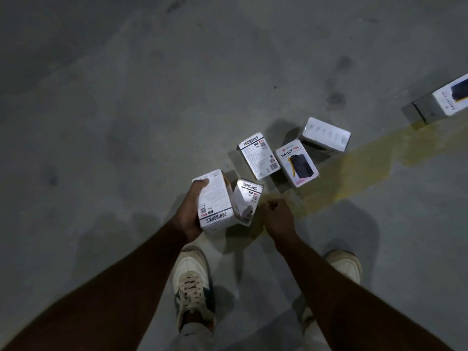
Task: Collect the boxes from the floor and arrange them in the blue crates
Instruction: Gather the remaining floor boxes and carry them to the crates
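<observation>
My left hand grips a white Portronics box from its left side, thumb on top, above the floor. A second white box leans against the right side of the held one; whether my fingers reach it is hidden. My right hand hovers just right of that box with its fingers curled into a fist and nothing in it. Three more boxes lie on the concrete floor ahead: a white label-up box, a Halley 20K box and a white box behind it. No blue crate is in view.
Another box lies on the floor at the far right edge beside a grey block. A faded yellow painted stripe runs diagonally across the floor. My two shoes stand just below my hands.
</observation>
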`<state>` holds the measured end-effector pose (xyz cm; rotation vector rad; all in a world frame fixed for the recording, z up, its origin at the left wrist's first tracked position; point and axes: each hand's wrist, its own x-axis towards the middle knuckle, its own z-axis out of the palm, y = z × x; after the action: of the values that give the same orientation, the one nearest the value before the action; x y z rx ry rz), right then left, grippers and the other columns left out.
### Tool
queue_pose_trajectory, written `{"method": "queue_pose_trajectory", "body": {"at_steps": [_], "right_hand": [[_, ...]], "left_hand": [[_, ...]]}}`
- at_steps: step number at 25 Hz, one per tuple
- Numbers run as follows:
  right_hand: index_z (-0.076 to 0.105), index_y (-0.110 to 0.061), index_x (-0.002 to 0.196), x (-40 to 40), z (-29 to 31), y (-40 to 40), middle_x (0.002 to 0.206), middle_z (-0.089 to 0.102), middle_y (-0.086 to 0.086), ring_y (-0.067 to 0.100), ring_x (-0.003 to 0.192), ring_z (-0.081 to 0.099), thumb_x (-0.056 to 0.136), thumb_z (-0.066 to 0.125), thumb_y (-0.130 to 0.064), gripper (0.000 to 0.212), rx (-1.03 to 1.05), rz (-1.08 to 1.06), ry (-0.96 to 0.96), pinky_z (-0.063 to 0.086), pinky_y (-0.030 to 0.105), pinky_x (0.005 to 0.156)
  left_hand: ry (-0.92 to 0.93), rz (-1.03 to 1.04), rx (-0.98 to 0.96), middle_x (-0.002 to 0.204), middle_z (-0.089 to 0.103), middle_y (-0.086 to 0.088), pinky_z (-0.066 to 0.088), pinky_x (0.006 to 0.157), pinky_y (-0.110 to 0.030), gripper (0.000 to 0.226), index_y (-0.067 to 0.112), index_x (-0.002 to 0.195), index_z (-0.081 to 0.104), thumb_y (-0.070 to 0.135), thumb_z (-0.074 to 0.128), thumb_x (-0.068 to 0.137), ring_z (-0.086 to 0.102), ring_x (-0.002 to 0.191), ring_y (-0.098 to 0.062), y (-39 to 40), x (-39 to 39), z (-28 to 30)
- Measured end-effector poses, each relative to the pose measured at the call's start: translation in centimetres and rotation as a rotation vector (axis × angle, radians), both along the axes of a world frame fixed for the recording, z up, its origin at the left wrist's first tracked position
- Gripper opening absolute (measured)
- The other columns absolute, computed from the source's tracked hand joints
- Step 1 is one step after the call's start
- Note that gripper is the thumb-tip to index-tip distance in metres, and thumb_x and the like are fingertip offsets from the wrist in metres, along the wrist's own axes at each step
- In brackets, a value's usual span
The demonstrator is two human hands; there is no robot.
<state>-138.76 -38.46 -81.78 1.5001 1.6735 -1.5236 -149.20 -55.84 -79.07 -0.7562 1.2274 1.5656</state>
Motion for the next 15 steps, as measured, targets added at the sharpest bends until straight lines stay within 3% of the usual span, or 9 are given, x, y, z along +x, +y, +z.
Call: {"method": "queue_pose_trajectory", "body": {"at_steps": [3,7,11,15], "right_hand": [[0.061,-0.005,0.116,-0.9,-2.3,-1.1,0.112,0.068,0.008,0.01,0.085,0.064,0.091,0.064,-0.013,0.026,-0.12,0.011,0.044,0.047,0.016,0.055],[0.051,-0.003,0.114,-1.5,-3.3,-2.1,0.112,0.064,0.014,0.021,0.091,0.066,0.081,0.075,-0.007,0.041,-0.218,-0.164,0.111,0.054,0.024,0.056],[0.046,-0.019,0.098,-0.6,-1.5,-1.4,0.114,0.056,0.015,0.025,0.098,0.063,0.054,0.087,-0.023,0.06,-0.037,-0.126,0.132,0.058,0.038,0.073],[0.042,-0.02,0.113,0.0,2.6,0.7,0.123,0.05,0.01,0.022,0.104,0.059,0.061,0.089,-0.014,0.071,-0.019,-0.123,0.15,0.058,0.031,0.069]], "left_hand": [[-0.039,-0.047,-0.016,0.114,0.069,-0.015,0.054,0.086,-0.038,0.049,0.016,0.122,0.065,0.05,0.042,0.096,0.069,0.092,-0.027,-0.5,-0.4,-1.5],[-0.12,-0.088,-0.077,0.119,0.071,-0.017,0.051,0.095,-0.043,0.055,0.02,0.132,0.062,0.054,0.044,0.094,0.069,0.099,-0.031,0.8,0.7,-2.1],[-0.15,-0.04,-0.032,0.121,0.07,-0.017,0.054,0.088,-0.04,0.057,0.018,0.136,0.06,0.052,0.045,0.093,0.07,0.096,-0.031,0.8,1.5,-0.6],[-0.152,-0.057,0.024,0.11,0.073,-0.017,0.059,0.072,-0.034,0.049,0.016,0.126,0.064,0.049,0.043,0.095,0.074,0.085,-0.029,1.6,1.1,3.3]]}}
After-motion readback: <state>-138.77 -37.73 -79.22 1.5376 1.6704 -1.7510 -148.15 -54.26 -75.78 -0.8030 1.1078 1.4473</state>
